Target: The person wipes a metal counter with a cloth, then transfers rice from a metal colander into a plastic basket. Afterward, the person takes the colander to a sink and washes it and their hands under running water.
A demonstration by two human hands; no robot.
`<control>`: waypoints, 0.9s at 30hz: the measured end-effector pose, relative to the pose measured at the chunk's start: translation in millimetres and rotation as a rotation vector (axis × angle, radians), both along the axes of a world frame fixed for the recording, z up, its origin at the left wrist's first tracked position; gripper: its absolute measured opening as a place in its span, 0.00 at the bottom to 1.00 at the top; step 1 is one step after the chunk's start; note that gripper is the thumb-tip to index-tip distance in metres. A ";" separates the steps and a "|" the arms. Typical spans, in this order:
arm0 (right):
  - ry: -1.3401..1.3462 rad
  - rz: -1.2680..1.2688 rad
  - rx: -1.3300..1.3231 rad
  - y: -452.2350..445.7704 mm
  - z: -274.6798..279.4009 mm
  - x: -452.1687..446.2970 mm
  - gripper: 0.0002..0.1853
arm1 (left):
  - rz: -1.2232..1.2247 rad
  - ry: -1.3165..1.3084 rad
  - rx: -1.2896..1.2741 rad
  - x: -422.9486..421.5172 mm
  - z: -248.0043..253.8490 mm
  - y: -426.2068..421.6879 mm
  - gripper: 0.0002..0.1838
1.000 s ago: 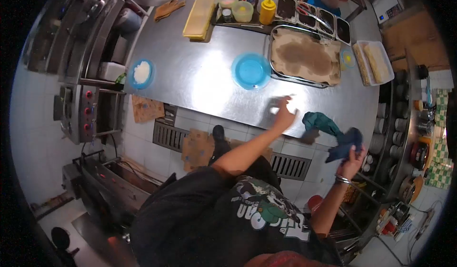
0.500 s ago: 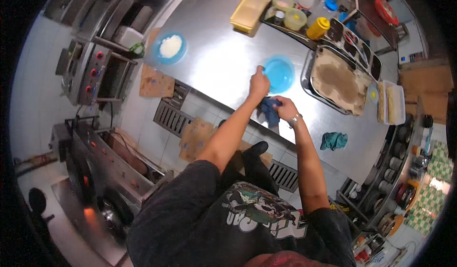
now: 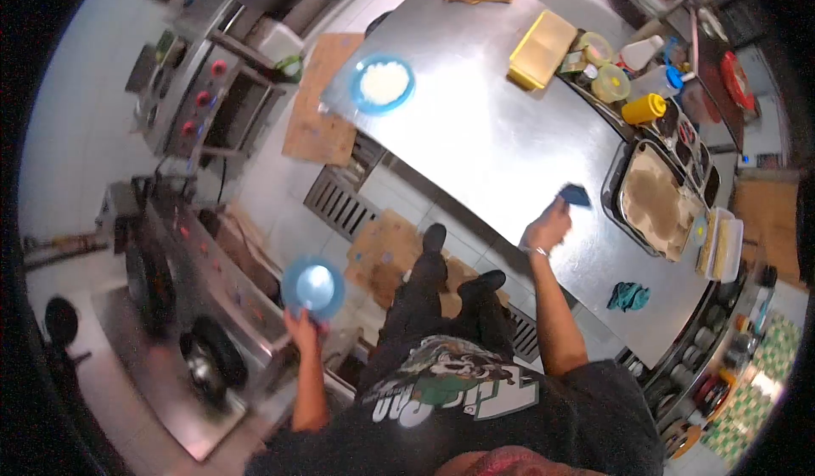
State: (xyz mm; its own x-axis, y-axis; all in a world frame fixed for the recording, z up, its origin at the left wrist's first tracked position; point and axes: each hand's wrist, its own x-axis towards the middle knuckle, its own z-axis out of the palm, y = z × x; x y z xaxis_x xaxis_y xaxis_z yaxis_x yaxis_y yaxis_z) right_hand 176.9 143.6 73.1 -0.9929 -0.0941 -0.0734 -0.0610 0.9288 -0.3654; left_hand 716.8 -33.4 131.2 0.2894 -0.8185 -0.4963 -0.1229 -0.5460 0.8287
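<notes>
The left hand [image 3: 302, 330] holds the blue bowl [image 3: 314, 285] by its near edge, with the fingers closed on it. The bowl is off to the left, well apart from the table [image 3: 475, 154] and near the long metal unit [image 3: 225, 282]. I cannot tell if it touches the unit. The right hand [image 3: 552, 226] is over the table, near its front edge, and its fingers are bent around a dark blue cloth [image 3: 576, 194]. Part of the cloth sticks out past the fingers. I cannot tell if it presses on the metal. The step in hand looks like wiping the tabletop with the bowl held out of the way. A wipe there calls for the cloth flat under the fingers, and for room beside the tray [image 3: 611, 186], which is just to the right. The bowl calls for a firm grip, since only one hand has it. A green cloth [image 3: 629, 296] lies bunched up on the right part of the table, and a blue dish [image 3: 382, 109] of white food [image 3: 384, 83] sits at the far left end.
</notes>
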 end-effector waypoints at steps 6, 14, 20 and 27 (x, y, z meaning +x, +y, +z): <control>0.033 0.342 -0.584 -201.7 -72.3 38.2 0.18 | -0.084 0.036 0.018 -1.1 19.5 -12.4 0.27; -0.777 1.423 -0.368 -201.1 -22.8 222.1 0.23 | -0.214 0.207 -0.119 -134.9 57.0 -77.5 0.27; -0.899 0.743 -0.536 -43.9 72.6 131.6 0.23 | -0.525 0.471 0.139 -248.4 17.7 -85.6 0.25; -0.417 0.168 -0.761 45.1 140.3 23.4 0.18 | -0.930 0.548 0.159 -406.9 -60.0 -68.1 0.21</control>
